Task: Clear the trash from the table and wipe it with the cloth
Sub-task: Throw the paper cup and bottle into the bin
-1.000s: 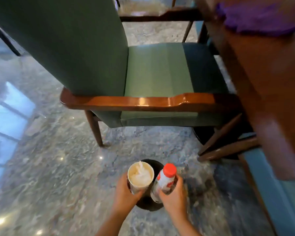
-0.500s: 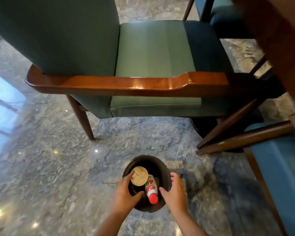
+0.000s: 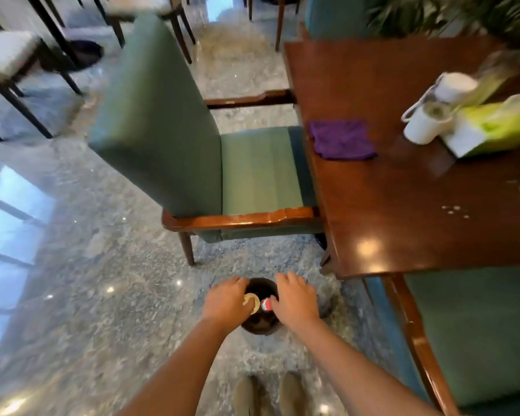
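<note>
A small dark bin [image 3: 260,325] stands on the floor below me. Inside it lie a paper cup [image 3: 252,301] and a red-capped bottle [image 3: 266,305], both partly hidden by my hands. My left hand [image 3: 227,301] and my right hand [image 3: 294,298] hover over the bin's rim, fingers spread, holding nothing. On the brown wooden table [image 3: 403,205] at the right lies a folded purple cloth [image 3: 341,139]. Further right on the table stand a white cup [image 3: 424,123], a white bottle [image 3: 454,85] and a green tissue pack [image 3: 493,127]. White crumbs [image 3: 455,210] dot the tabletop.
A green armchair [image 3: 192,139] with wooden armrests is pushed against the table's left side. A second green seat [image 3: 478,340] sits at the lower right. More chairs [image 3: 18,70] stand at the far left on the polished marble floor. My shoes [image 3: 266,394] show below.
My hands lowered the cup and bottle into the bin and let them go. The view has since lifted, bringing the tabletop and cloth into sight.
</note>
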`<state>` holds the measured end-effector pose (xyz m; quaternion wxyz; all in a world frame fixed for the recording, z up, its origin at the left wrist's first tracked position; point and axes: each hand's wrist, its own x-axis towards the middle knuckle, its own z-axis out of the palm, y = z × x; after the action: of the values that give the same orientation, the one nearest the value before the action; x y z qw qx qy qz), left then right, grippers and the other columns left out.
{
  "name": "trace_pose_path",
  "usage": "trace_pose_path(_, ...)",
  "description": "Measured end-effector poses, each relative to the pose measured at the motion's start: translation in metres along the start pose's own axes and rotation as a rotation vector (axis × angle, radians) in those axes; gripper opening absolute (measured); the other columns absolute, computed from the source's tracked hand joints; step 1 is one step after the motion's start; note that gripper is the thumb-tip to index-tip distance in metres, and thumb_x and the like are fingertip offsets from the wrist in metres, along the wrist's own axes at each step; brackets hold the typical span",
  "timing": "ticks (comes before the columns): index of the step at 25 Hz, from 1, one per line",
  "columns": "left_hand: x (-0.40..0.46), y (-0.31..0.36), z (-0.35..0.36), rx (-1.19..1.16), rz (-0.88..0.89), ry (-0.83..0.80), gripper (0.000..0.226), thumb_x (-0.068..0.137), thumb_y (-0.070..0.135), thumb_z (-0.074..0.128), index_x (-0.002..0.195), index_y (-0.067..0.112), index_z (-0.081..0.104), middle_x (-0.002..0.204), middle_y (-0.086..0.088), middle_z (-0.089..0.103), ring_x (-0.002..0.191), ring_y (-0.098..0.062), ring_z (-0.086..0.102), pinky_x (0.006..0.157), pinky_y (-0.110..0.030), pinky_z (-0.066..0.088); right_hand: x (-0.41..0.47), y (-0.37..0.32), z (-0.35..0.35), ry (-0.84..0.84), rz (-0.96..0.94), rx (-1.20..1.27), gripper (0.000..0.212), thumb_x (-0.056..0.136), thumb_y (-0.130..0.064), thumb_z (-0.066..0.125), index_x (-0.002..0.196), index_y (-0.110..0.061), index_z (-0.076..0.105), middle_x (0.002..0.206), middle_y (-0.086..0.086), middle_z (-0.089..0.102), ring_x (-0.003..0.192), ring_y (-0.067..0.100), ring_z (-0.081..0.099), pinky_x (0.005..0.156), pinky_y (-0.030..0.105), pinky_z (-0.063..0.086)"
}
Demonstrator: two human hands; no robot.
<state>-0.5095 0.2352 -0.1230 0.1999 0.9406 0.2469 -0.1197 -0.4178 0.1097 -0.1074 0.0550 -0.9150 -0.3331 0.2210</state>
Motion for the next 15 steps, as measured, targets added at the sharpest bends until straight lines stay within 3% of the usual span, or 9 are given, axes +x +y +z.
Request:
trace_pose_path(8,-0.033,0.054,-0.144,0.135,0.168,0.246,0.037,0.086,0.04,0.052,0.113,0.014,0.054,0.112,-0.009,0.061,0.104,-0.029,0.057,0.082,-0.037,0.044,-0.055,-0.034,-0.134,0.274,-0.068,-0.118,0.037,0.089,-0.036,0.05,0.119,-0.016,0.046,0.123,0.008,0.052,0.117,0.029,0.045,0.097,0.046,0.035)
trace_pose_path(15,-0.016,0.11,-0.194,0.112,0.348,0.403,0.037,0.091,0.039,0.049,0.118,0.014,0.054,0.113,-0.007,0.061,0.102,-0.024,0.056,0.084,-0.038,0.046,-0.07,-0.001,-0.2,0.53,0.011,-0.083,0.033,0.088,-0.037,0.05,0.115,-0.019,0.05,0.118,0.006,0.056,0.112,0.025,0.049,0.093,0.042,0.037)
